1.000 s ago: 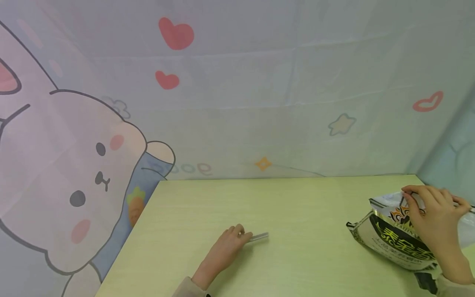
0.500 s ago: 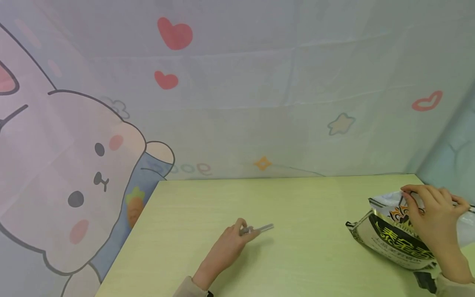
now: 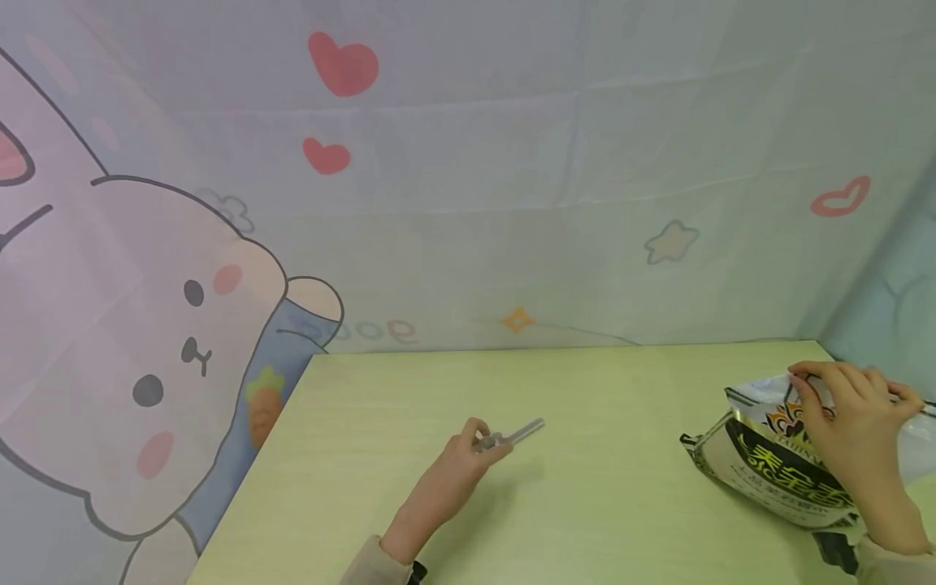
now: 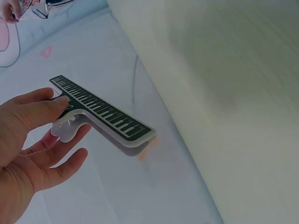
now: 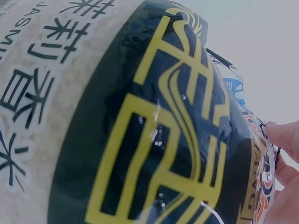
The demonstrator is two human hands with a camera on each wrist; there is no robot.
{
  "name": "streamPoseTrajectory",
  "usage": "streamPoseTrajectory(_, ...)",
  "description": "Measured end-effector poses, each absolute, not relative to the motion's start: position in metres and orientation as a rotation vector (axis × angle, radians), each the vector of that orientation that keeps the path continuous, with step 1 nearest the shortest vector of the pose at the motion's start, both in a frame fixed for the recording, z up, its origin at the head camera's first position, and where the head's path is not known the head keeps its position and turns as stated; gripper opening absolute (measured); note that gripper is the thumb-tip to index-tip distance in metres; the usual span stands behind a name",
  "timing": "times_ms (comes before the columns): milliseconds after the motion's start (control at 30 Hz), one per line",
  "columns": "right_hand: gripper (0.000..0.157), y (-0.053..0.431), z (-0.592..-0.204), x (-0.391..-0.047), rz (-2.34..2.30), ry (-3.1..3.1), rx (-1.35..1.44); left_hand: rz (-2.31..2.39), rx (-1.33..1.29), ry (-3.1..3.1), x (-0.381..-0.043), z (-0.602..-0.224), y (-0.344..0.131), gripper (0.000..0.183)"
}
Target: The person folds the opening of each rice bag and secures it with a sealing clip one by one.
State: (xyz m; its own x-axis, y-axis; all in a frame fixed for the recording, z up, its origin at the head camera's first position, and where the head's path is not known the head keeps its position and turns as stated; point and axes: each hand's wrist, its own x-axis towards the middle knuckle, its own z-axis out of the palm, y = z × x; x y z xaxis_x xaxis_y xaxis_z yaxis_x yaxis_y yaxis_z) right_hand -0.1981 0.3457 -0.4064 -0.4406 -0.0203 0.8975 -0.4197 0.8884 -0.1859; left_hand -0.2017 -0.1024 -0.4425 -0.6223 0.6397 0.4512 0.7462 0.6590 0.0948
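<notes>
Between its thumb and fingers my left hand [image 3: 459,467] pinches a clip [image 4: 100,109] by the handles, lifted above the table. In the left wrist view the clip has a long flat jaw printed with black and white piano keys, and its pale handles lie between the fingers. At the right, my right hand [image 3: 859,435] pinches the top edge of a bag of rice [image 3: 786,471], which lies on the table. The right wrist view shows the bag's dark band [image 5: 154,116] with yellow lettering and grains through clear film. Fingers [image 5: 285,140] hold its upper edge at the right.
The pale yellow-green table [image 3: 585,487] spreads under both hands. A printed cloth [image 3: 468,162] with hearts and a rabbit hangs behind the table's back edge and along its left side.
My left hand has risen a little off the table with the clip, which has moved up and right and tilted upward. The right hand and the rice bag stay nearly still.
</notes>
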Motion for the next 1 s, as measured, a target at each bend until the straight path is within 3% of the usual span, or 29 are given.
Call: streamPoseTrajectory(1000,0.070,0.345,-0.408,-0.201,0.476,-1.958,0.314,-0.233,-1.072,-2.217,-0.209,-0.425,-0.079,0.039)
